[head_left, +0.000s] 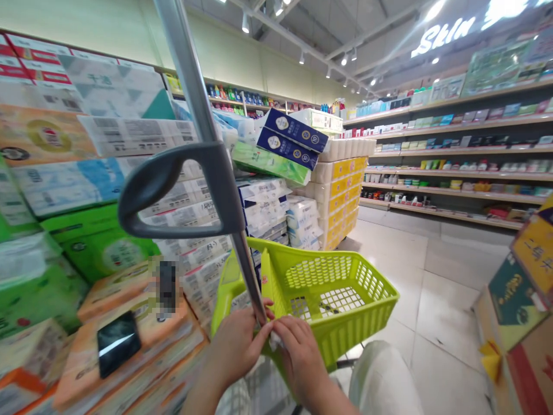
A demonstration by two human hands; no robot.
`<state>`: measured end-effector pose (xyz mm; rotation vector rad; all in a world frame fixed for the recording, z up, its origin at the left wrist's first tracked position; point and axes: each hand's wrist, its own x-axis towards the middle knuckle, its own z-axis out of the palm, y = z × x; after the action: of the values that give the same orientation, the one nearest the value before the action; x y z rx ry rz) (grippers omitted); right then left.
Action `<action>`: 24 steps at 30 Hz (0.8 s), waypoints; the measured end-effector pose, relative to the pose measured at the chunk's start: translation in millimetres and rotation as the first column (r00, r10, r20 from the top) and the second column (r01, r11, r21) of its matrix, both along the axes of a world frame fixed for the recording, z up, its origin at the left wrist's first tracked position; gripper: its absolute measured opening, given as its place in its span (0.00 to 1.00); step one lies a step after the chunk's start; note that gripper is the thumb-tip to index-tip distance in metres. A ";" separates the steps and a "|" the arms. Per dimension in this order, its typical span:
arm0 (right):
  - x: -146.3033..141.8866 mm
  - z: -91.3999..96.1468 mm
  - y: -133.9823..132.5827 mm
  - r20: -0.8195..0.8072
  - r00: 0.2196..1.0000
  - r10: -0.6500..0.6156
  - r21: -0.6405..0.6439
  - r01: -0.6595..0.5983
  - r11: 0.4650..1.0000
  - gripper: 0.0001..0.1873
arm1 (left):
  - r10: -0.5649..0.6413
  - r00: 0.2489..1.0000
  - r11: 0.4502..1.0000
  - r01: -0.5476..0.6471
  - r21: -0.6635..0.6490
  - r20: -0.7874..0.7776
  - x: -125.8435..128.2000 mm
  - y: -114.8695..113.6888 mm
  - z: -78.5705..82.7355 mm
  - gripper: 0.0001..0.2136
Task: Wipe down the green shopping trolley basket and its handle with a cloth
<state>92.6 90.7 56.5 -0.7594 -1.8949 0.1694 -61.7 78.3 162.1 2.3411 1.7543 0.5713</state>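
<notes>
A shiny metal pole (253, 276) with a grey plastic loop handle (181, 190) rises, tilted, from the lime-green shopping cart (367, 320). My left hand (237, 343) is closed around the pole's lower end, its fingertips showing behind the metal. Right beside it, my right hand (300, 351) has its fingers pinched together against the pole and the cart's near edge. A bit of crumpled white tissue (274, 341) shows between the two hands, under the right fingers. The cart's perforated basket holds nothing that I can see.
Stacked tissue packs (190, 196) crowd the left side, with a dark phone (118, 341) lying on an orange pack (78, 369). Toilet-roll bales (341, 190) stand beyond the cart. Shelves (453, 150) line the right wall, and boxes (518, 305) stand at the right edge. Pale floor tiles (444, 311) lie between.
</notes>
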 end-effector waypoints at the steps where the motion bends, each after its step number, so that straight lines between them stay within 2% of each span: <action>1: -0.4 -0.6 -1.7 -0.008 1.000 -0.011 -0.005 0.011 1.000 0.22 | -0.007 1.000 1.000 0.007 -0.002 -0.010 1.2 0.1 1.3 0.14; 6: -2.7 -2.8 -14.3 -0.024 0.998 -0.056 -0.043 0.055 0.998 0.26 | 0.015 0.998 1.000 -0.016 -0.002 -0.053 3.3 -1.4 2.4 0.13; 13: 3.6 -9.9 -21.7 0.004 0.994 -0.113 0.013 0.113 0.994 0.30 | 0.050 0.993 0.999 -0.047 0.025 -0.104 8.2 -10.5 7.0 0.13; 17: 18.0 -20.9 -15.3 -0.019 0.969 -0.245 -0.044 0.244 0.969 0.27 | 0.074 0.988 0.997 -0.069 0.040 -0.134 9.3 -19.0 6.5 0.13; 20: 17.3 -23.0 -16.8 -0.072 0.944 -0.323 -0.077 0.318 0.945 0.26 | 0.107 0.982 0.993 -0.099 0.059 -0.157 9.1 -23.7 4.2 0.14; 22: 7.5 -17.9 -24.2 -0.102 0.946 -0.307 -0.067 0.301 0.951 0.26 | 0.126 0.978 0.990 -0.114 0.080 -0.164 9.6 -25.9 3.2 0.13; 24: -5.7 -9.7 -33.9 -0.112 0.968 -0.225 -0.035 0.222 0.974 0.27 | 0.127 0.978 0.989 -0.112 0.095 -0.169 10.6 -27.8 3.3 0.13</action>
<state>86.8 56.8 46.8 -0.9522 -1.6873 0.0911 -51.1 50.5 165.4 2.4206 1.9957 0.4794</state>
